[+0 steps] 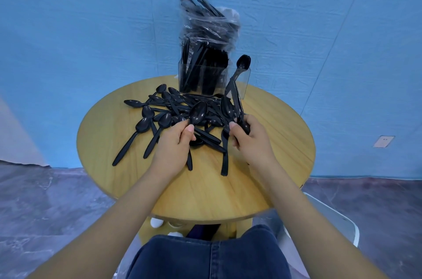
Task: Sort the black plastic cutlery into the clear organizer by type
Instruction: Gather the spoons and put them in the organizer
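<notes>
Spoons on table: a loose pile of black spoons (pixel 173 107) lay tangled on the round wooden table (pixel 274 164), just in front of the clear organizer (pixel 242 82), with a few handles fanned out toward the left edge.
Organizer: it stood at the far rim of the table; its left and middle compartments were packed with upright black cutlery, while the right one held only a spoon or two (pixel 243 63) leaning out.
Bag: a clear plastic bag of cutlery (pixel 205 25) rose behind and above the organizer.
Left hand: the left hand (pixel 175 139) had its thumb and fingers curled round the neck of one spoon (pixel 197 112), bowl up and facing the camera.
Right hand: the right hand (pixel 249 135) was closed round a bunch of spoon handles (pixel 237 107), the bowls standing up toward the organizer.
Stage, as I judged it: spoons were being gathered for the sparse right compartment, and most of the pile was not yet sorted.
Risk, bundle: the held handles looked uneven, so one could slide out of the grip on the way over.
Risk, pile: lifting a spoon crossed under others could drag neighbours off the table edge.
Risk, organizer: it sat close to the far rim and looked top-heavy, so a push from the bundle could tip or shove it.
Risk, sorting: pieces all black and alike could land in the wrong compartment.
</notes>
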`<state>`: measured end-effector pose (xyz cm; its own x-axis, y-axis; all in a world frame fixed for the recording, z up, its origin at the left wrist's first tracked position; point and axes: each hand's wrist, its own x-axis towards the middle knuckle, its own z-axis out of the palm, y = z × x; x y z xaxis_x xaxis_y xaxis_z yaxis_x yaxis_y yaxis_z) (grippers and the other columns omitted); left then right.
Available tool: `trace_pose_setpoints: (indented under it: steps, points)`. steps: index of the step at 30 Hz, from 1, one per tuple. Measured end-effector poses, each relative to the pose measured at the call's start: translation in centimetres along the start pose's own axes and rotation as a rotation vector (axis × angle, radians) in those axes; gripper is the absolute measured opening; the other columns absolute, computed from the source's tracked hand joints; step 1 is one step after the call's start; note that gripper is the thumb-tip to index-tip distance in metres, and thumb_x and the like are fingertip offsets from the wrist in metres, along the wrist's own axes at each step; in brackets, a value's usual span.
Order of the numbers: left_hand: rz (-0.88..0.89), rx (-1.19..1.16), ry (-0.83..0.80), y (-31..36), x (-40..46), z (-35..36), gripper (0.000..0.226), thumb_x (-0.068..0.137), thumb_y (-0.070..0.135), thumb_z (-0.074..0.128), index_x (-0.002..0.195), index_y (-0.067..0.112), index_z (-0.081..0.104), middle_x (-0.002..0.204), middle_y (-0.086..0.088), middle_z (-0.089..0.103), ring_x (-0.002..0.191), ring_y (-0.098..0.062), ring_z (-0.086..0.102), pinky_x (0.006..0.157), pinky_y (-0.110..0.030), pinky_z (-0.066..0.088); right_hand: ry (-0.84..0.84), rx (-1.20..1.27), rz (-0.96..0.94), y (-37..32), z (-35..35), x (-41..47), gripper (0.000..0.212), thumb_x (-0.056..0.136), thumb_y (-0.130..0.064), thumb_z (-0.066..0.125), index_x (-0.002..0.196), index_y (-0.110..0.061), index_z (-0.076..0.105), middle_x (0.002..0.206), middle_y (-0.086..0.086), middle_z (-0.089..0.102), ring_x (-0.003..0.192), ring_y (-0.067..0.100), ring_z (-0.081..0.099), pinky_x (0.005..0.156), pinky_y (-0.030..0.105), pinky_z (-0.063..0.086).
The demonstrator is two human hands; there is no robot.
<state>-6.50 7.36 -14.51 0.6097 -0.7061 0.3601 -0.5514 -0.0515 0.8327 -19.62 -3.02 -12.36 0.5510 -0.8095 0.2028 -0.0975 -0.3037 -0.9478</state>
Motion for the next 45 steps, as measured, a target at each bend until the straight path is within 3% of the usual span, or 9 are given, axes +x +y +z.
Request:
trace_pose_setpoints:
  steps: [3,7,13,22,26,32,37,41,45]
  points:
    - [0.000,0.009,0.002,0.2,0.0,0.0,0.032,0.100,0.026,0.038,0.071,0.020,0.050,0.057,0.008,0.048,0.053,-0.013,0.043,0.058,-0.038,0.040,-0.057,0.105,0.057,-1.0,1.5,-0.3,0.009,0.095,-0.017,0.052,0.094,-0.008,0.053,0.064,0.002,0.052,0.052,0.009,0.046,0.057,0.025,0.040]
    - [-0.018,-0.074,0.011,0.5,-0.2,-0.3,0.028,0.100,0.025,0.039,0.076,0.020,0.051,0.052,0.009,0.046,0.047,-0.003,0.040,0.052,-0.024,0.037,-0.137,0.165,0.127,-1.4,3.7,-0.9,0.006,0.095,-0.017,0.053,0.092,-0.012,0.053,0.070,-0.003,0.057,0.050,0.008,0.047,0.046,0.017,0.038]
    - [-0.048,-0.302,0.045,1.3,-0.5,-0.7,0.026,0.100,0.025,0.041,0.079,0.023,0.057,0.050,0.015,0.054,0.047,0.001,0.046,0.046,-0.008,0.037,-0.181,0.284,0.160,-2.0,4.9,-0.9,0.003,0.094,-0.016,0.057,0.095,-0.015,0.059,0.071,-0.003,0.061,0.059,0.011,0.056,0.056,0.026,0.048]
    - [-0.279,-0.624,-0.005,2.5,0.5,-0.2,0.027,0.096,0.030,0.050,0.086,0.014,0.069,0.062,0.004,0.052,0.058,-0.007,0.047,0.059,-0.021,0.042,-0.264,0.304,0.160,-2.7,4.0,-0.3,0.011,0.095,-0.023,0.056,0.098,-0.013,0.061,0.072,0.000,0.063,0.065,0.013,0.061,0.059,0.022,0.051]
    - [-0.370,-0.714,-0.044,3.2,1.0,-0.2,0.021,0.092,0.030,0.057,0.083,0.014,0.068,0.065,0.003,0.056,0.056,-0.007,0.050,0.060,-0.021,0.044,-0.295,0.245,0.159,-2.7,3.6,-0.1,0.018,0.095,-0.030,0.054,0.101,-0.013,0.060,0.083,0.008,0.065,0.075,0.020,0.062,0.069,0.033,0.050]
    - [-0.403,-0.701,-0.069,4.3,1.3,-0.2,0.026,0.093,0.021,0.056,0.070,0.011,0.062,0.051,0.003,0.053,0.045,-0.006,0.051,0.043,-0.017,0.043,-0.351,0.172,0.160,-2.7,2.8,0.1,0.032,0.099,-0.030,0.046,0.108,-0.002,0.056,0.085,0.010,0.065,0.079,0.023,0.058,0.067,0.035,0.039]
    - [-0.383,-0.604,-0.046,4.5,1.6,0.1,0.026,0.094,0.018,0.053,0.070,0.011,0.060,0.053,0.000,0.046,0.044,-0.007,0.044,0.042,-0.016,0.041,-0.409,0.168,0.170,-2.9,2.4,-0.1,0.029,0.100,-0.030,0.044,0.109,-0.004,0.056,0.074,0.000,0.061,0.065,0.012,0.053,0.054,0.021,0.037]
    - [-0.368,-0.645,-0.100,4.6,1.7,0.1,0.024,0.096,0.019,0.051,0.085,0.003,0.065,0.061,-0.006,0.052,0.048,-0.010,0.051,0.047,-0.020,0.047,-0.380,0.208,0.148,-2.9,2.0,0.1,0.021,0.099,-0.029,0.048,0.102,-0.011,0.057,0.072,-0.001,0.061,0.057,0.006,0.055,0.048,0.015,0.039]
    - [-0.387,-0.748,-0.252,4.7,1.7,-0.1,0.039,0.097,0.027,0.049,0.110,-0.009,0.058,0.076,-0.021,0.056,0.052,-0.027,0.057,0.056,-0.032,0.054,-0.331,0.308,0.179,-2.8,1.6,0.2,0.025,0.094,-0.030,0.056,0.084,-0.008,0.057,0.067,0.006,0.058,0.045,0.009,0.040,0.039,0.017,0.028]
